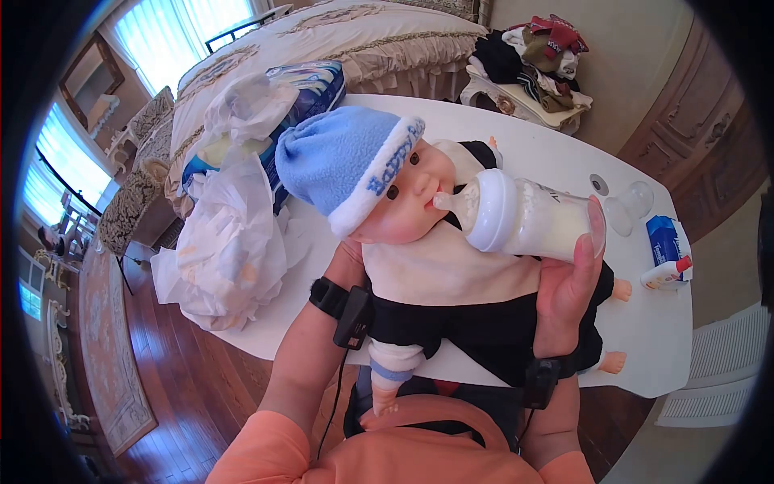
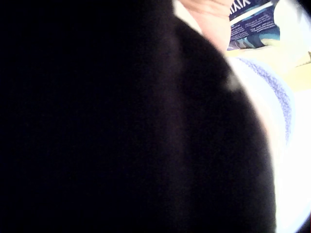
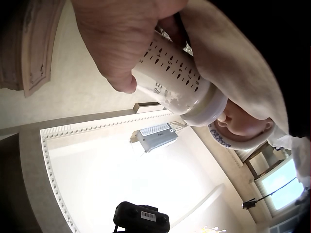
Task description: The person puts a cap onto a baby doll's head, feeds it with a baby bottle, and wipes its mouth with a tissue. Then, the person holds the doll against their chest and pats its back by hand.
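A baby doll [image 1: 451, 278] in a blue fleece hat [image 1: 343, 161], a cream bib and black clothes lies on its back across the white table. My left hand [image 1: 349, 260] is under the back of its head, its fingers hidden there. With my right hand [image 1: 564, 298] I grip the base of a baby bottle [image 1: 542, 219] of white liquid, thumb up along its end. The bottle lies tilted over the doll's chest, its teat right at the doll's mouth. In the right wrist view, my thumb and palm wrap the bottle [image 3: 170, 77]. Dark cloth fills most of the left wrist view.
A crumpled white plastic bag [image 1: 230, 242] and a blue package [image 1: 310, 85] are on the table's left. At the right end are a clear bottle cap [image 1: 629, 208], a blue box [image 1: 663, 239] and a small red-capped bottle [image 1: 663, 276]. A bed [image 1: 363, 40] stands behind the table.
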Motion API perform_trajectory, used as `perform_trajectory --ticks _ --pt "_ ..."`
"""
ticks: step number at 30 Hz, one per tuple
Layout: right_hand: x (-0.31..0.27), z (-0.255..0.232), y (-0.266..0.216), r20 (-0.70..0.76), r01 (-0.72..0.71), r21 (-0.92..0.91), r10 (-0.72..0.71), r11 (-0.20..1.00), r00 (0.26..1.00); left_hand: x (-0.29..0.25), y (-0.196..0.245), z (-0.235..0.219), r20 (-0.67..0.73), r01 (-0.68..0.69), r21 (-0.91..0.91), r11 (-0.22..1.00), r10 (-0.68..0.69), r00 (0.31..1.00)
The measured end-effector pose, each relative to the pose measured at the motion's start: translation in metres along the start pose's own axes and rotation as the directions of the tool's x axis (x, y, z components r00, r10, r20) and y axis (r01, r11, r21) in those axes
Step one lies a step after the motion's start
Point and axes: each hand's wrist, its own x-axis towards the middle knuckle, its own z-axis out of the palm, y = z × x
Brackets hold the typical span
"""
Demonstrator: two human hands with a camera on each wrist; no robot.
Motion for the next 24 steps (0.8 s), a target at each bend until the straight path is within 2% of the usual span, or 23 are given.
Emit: perform_trajectory --ticks 5,8,10,11,13,14,16,19,23,24 --pt "0.0 0.0 0.0 -0.004 0.011 -0.008 -0.011 1.0 1.0 0.002 -0.003 -0.012 0.042 -0.029 0.047 0.998 0.027 0.999" --pt "0.0 -0.001 0.0 -0.005 0.001 0.001 -0.001 1.0 1.0 0.001 -0.004 -0.014 -0.02 -0.031 0.128 0.991 0.034 0.999" --pt "0.0 -0.001 0.001 -0.017 0.005 0.005 -0.005 1.0 1.0 0.002 -0.008 -0.023 0.07 -0.155 0.384 0.91 0.139 0.988" --pt "0.0 -0.001 0.001 -0.017 0.005 0.005 -0.005 1.0 1.0 0.0 -0.006 -0.016 0.07 -0.155 0.384 0.91 0.139 0.988" --pt "0.0 -0.002 0.001 -0.022 0.009 0.002 -0.009 1.0 1.0 -0.007 -0.001 -0.001 -0.144 0.04 0.199 0.979 -0.011 0.99" --pt "0.0 -0.002 0.001 -0.023 0.009 0.002 -0.009 1.0 1.0 -0.007 -0.001 -0.002 -0.144 0.04 0.199 0.979 -0.011 0.99" --pt "0.0 -0.002 0.001 -0.013 0.007 0.003 -0.007 1.0 1.0 -0.007 -0.002 -0.006 -0.136 0.052 0.056 0.997 -0.044 0.99" --pt "0.0 -0.002 0.001 -0.018 0.008 0.005 -0.008 1.0 1.0 -0.007 -0.002 -0.011 -0.121 0.027 0.162 0.986 -0.007 0.993" --pt "0.0 -0.002 0.001 -0.017 0.008 0.004 -0.008 1.0 1.0 -0.007 0.0 -0.004 -0.121 0.043 0.156 0.987 -0.024 0.992" --pt "0.0 -0.002 0.002 -0.021 0.01 0.002 -0.01 1.0 1.0 -0.007 -0.001 -0.005 -0.128 0.039 0.253 0.967 -0.007 0.992"
